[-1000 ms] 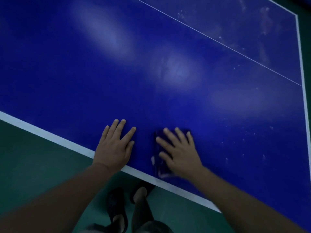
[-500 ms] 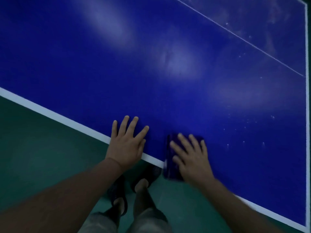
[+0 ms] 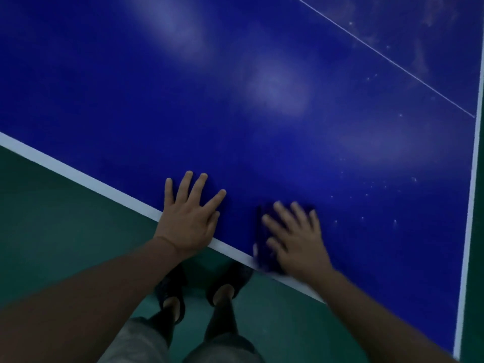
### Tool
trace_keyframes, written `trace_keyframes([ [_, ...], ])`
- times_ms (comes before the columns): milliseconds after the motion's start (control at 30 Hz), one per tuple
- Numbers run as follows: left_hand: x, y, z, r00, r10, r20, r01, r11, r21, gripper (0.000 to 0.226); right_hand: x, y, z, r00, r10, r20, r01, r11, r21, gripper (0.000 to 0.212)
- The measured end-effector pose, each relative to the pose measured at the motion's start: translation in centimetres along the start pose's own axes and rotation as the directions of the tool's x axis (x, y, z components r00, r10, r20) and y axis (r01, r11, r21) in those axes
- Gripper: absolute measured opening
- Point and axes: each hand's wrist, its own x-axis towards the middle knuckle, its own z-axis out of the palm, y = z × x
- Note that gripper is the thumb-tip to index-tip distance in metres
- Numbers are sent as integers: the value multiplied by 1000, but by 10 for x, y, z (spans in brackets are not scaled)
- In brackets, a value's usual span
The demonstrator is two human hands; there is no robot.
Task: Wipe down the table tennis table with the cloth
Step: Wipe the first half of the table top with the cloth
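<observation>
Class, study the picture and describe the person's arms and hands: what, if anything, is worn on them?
The left hand and right hand wear no gloves; no ring, watch or band shows. The left forearm and right forearm are bare to the picture's edge, no sleeve in sight. The right hand is blurred, so fine detail there is uncertain.

Forearms (image 3: 91, 284) were bare to the frame's edge. Left hand (image 3: 188, 221) showed sharp, right hand (image 3: 296, 242) blurred. Light grey shorts (image 3: 136, 341) hung loose at the hem. Left sandal (image 3: 170, 286) and right sandal (image 3: 233, 276) were dark, upper covering each forefoot, instep showing behind.
</observation>
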Motion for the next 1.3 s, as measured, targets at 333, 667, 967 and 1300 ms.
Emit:
trace_keyframes([
  [333, 10, 56, 8, 996, -83, -13, 83, 997, 0, 56, 16, -19, 4, 970, 242, -37, -240, 969, 60, 55],
  [667, 22, 97, 16, 981, -194, 9, 194, 981, 3, 55, 84, 126, -34, 996, 76, 43, -76, 997, -7, 55],
  [967, 27, 109, 15, 980, -199, 11, 199, 980, 29, 55, -28, 55, 5, 973, -220, 66, 216, 975, 58, 51],
  [1300, 44, 116, 5, 975, -198, 102, 191, 979, 72, 57, 129, 131, -37, 915, 398, 65, -403, 906, 133, 56],
])
